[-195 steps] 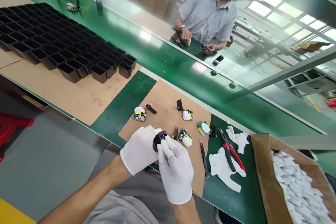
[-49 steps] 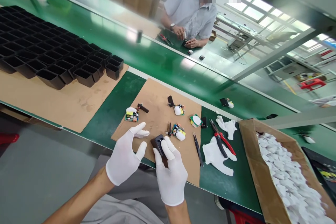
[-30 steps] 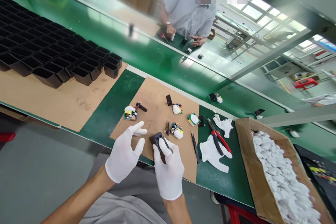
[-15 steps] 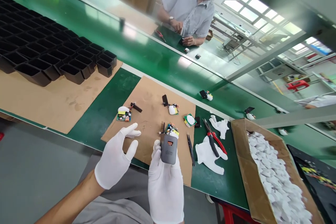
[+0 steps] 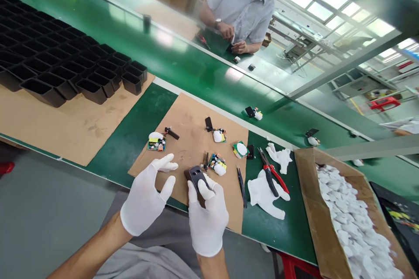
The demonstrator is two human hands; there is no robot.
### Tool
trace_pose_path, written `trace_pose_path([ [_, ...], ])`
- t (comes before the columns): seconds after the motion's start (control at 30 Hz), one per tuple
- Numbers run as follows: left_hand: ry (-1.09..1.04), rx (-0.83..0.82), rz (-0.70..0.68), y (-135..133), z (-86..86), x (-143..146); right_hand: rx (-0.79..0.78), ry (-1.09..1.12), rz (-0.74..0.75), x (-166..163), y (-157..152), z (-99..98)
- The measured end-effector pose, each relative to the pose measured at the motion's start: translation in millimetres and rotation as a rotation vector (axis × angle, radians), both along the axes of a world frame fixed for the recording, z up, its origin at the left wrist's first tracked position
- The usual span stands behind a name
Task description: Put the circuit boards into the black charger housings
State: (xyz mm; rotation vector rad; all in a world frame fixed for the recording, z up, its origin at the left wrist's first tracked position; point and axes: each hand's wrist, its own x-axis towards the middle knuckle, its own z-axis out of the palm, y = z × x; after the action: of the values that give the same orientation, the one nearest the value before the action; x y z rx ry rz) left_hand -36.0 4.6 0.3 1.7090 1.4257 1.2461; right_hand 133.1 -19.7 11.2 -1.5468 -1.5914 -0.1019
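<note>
In a white glove, my right hand point(image 5: 208, 213) grips a dark grey charger-like housing point(image 5: 197, 176), its face with small round holes turned up. My left hand point(image 5: 147, 195), gloved too, hovers beside it with thumb and fingers apart, holding nothing. Just beyond the housing lies a circuit board point(image 5: 217, 164) with white filler and a small black panel. More such boards rest on the cardboard sheet point(image 5: 183, 115): one at the left point(image 5: 157, 141), one farther back point(image 5: 218, 134), one at the right point(image 5: 240, 149). Black tweezers point(image 5: 241, 186) lie at the sheet's right edge.
Red-handled pliers point(image 5: 273, 173) lie on a loose white glove point(image 5: 266, 196). A carton point(image 5: 309, 200) of white pieces stands at the right. Rows of black open cases point(image 5: 94, 89) fill the left. Across the green conveyor point(image 5: 193, 69), a co-worker point(image 5: 240, 13) handles small parts.
My right hand has turned the housing, so a different face shows, and tilted it leftward. The board behind it is now more exposed. My left hand stays open; the view has shifted slightly.
</note>
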Motion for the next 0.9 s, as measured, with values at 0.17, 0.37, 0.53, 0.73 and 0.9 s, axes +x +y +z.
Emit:
trace_pose_path([
  [0.17, 0.215, 0.121, -0.161, -2, 7.1, 16, -0.077, 0.069, 0.015, -3, -1, 2.5],
  [0.37, 0.311, 0.264, -0.049, 45, 42.4, 56, -0.212, 0.223, 0.056, 12, 34, 59.8],
  [0.53, 0.485, 0.102, -0.259, 139, 79.6, 77, -0.225, 0.18, 0.084, 55, 129, 94.2],
  [0.73, 0.548, 0.045, -0.541, 251, 88.9, 100, -0.449, 0.139, 0.119, 108, 236, 101.7],
  [0.9, 0.544, -0.071, -0.548, 312, 72.9, 114, -0.503, 0.102, 0.089, 141, 253, 93.1],
])
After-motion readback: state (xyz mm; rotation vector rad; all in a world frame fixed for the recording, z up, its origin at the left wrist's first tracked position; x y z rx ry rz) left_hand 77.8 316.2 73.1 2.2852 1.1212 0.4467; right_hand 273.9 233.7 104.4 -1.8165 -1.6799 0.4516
